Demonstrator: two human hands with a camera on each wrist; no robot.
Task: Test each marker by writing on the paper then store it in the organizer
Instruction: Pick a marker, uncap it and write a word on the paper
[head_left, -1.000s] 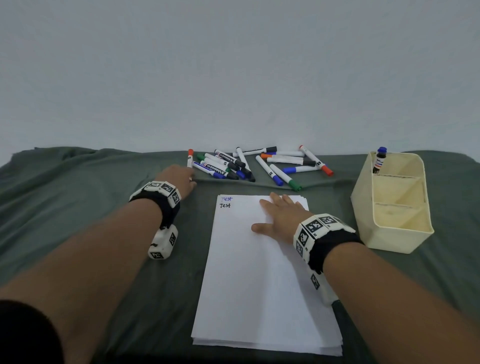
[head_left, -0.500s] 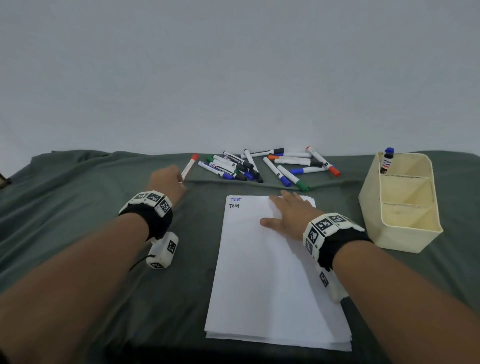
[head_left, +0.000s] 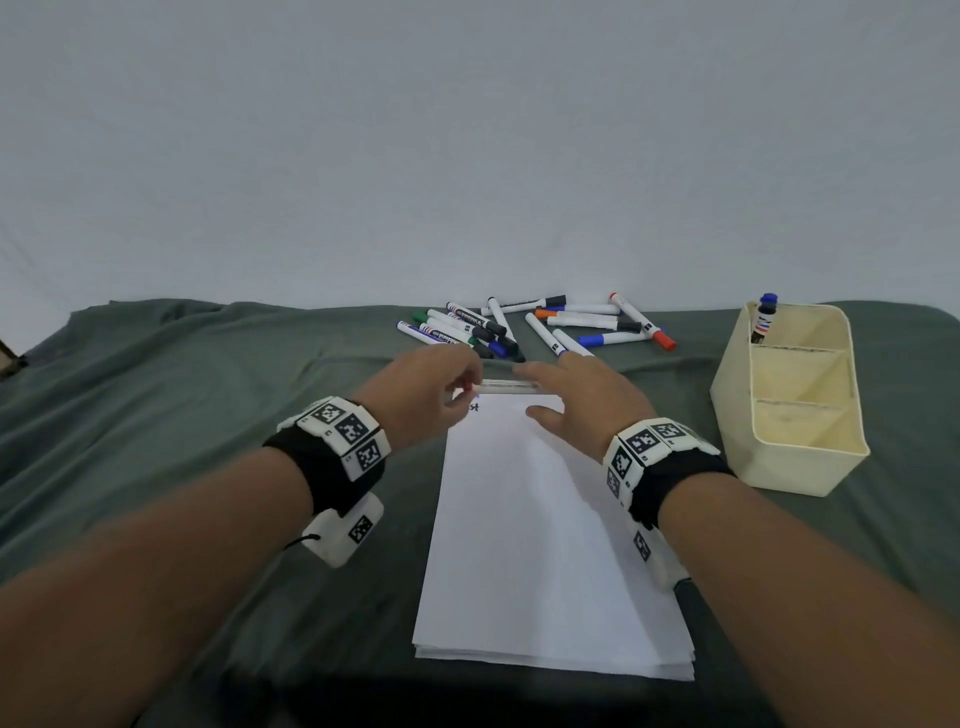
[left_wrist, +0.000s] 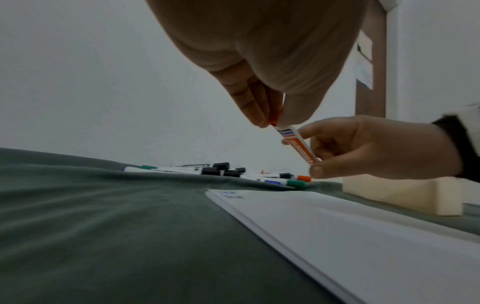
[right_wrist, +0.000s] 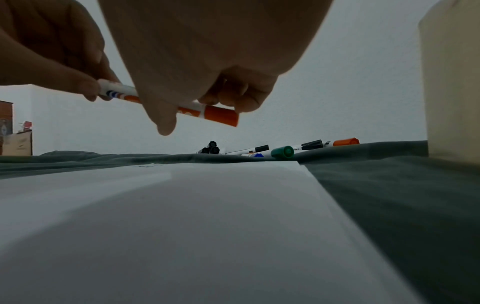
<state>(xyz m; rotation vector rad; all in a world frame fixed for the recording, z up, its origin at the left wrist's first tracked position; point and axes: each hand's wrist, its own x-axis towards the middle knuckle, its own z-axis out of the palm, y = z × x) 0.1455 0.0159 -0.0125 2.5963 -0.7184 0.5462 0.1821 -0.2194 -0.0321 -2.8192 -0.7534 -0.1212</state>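
Leftmost, the left hand (head_left: 426, 395) is raised above the green cloth (head_left: 208, 415) that covers the desk, its thumb and fingertips (left_wrist: 255, 115) pinching one end of an orange marker (right_wrist: 207, 112). That marker is held off the surface, roughly level, just over the top edge of the paper (head_left: 540, 545), and spans the gap between the two hands. Beneath it, the paper stack lies lengthwise in front of the person, with a couple of small handwritten words near its top left corner; they are too small to read. Behind the paper, near the wall, a loose pile of markers (head_left: 519, 327) lies on the cloth, with black, blue, green and orange caps pointing various ways. Next, the right hand (head_left: 576, 400) grips the other end of the orange marker, with thumb below and curled fingers on top by the orange cap, as the right wrist view shows. Farthest right, the cream organizer (head_left: 795, 441) stands on the cloth, well apart from the paper. Its far compartment holds one blue-capped marker (head_left: 763, 317) standing upright against the back corner.
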